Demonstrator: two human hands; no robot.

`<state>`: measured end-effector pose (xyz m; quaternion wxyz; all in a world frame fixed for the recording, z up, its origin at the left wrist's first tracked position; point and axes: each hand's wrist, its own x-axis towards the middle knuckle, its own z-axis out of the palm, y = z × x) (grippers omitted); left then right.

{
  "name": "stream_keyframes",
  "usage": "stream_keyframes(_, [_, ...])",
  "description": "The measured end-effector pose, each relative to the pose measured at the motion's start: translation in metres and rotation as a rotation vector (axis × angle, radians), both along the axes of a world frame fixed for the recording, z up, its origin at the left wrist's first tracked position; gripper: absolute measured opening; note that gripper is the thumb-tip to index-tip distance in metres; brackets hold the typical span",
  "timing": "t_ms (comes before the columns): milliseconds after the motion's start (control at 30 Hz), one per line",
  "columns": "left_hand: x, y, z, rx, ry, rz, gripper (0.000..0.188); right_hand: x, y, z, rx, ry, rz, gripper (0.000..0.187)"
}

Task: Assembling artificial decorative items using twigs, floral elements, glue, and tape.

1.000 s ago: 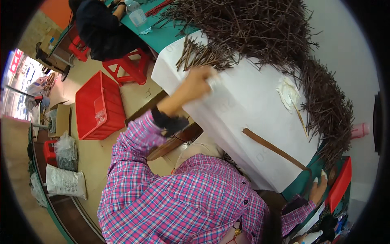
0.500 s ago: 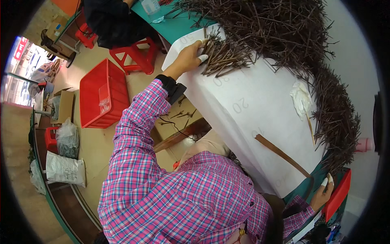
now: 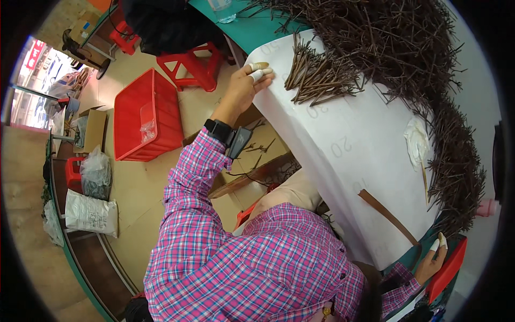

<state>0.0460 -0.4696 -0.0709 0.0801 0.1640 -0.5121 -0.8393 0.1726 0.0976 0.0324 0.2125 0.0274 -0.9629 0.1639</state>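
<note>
My left hand [image 3: 248,88], with white covers on some fingertips and a black band on the wrist, is over the left edge of the white sheet [image 3: 322,177]. Its fingers are stretched out and hold nothing. A little to their right lies a small bunch of brown twigs [image 3: 322,75], apart from the hand. Behind it rises a big tangled heap of dark twigs [image 3: 386,43] that runs down the right side. My right hand [image 3: 432,263], also with covered fingertips, is at the lower right beside a red tray [image 3: 448,271], fingers extended, no held thing visible.
A flat brown strip [image 3: 389,217] and a crumpled white wrap [image 3: 416,142] with a thin stick lie on the sheet. Left on the floor are a red crate [image 3: 147,118], a red stool [image 3: 196,67] and a white sack [image 3: 91,214]. Someone in dark clothing [image 3: 169,24] is beyond.
My left hand has come off the left end of the twig bunch and drawn back to the sheet's edge. The bunch stays on the sheet. The whole view has shifted slightly.
</note>
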Motion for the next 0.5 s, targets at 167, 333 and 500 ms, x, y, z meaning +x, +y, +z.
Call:
stream_keyframes(167, [0.0, 0.0, -0.003, -0.05, 0.005, 0.005, 0.024, -0.003, -0.01, 0.0, 0.002, -0.01, 0.018, 0.024])
stream_keyframes(333, [-0.001, 0.001, -0.005, -0.106, 0.009, 0.003, 0.024, -0.002, -0.018, 0.002, -0.009, -0.018, 0.012, 0.023])
stream_keyframes(500, [0.002, 0.002, -0.008, -0.145, 0.017, 0.0, 0.024, -0.004, -0.024, 0.003, -0.007, -0.03, 0.007, 0.022])
